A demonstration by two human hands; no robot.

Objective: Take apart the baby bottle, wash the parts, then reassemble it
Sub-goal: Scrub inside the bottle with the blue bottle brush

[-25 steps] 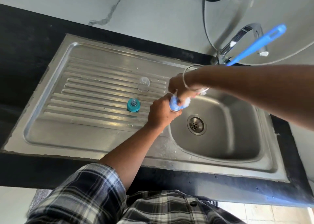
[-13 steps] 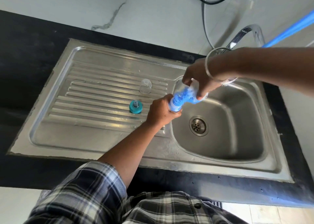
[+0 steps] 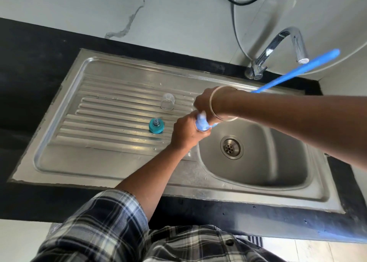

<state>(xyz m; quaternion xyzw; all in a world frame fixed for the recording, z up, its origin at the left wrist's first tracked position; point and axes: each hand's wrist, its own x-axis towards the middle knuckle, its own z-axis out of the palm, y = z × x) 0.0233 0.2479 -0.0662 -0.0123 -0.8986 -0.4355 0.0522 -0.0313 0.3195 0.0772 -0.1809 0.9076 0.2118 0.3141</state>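
Two hands met above the sink's (image 3: 278, 199) left rim: the left hand (image 3: 185, 131) had its fingers curled round the bottle (image 3: 201, 123), and the right hand (image 3: 204, 101) gripped the blue brush (image 3: 297, 69), its head hidden in the bottle. Left of them on the drainboard stood the teal collar with its nipple (image 3: 156, 125), and farther back lay the clear cap (image 3: 167, 101).

Your left hand (image 3: 186, 131) reaches forward from plaid sleeve, fingers curled tight around small blue bottle (image 3: 201, 123). Your right hand (image 3: 203, 102) comes across from right side, wrist bent down, gripping long blue brush handle (image 3: 294, 71). Both hands touching.
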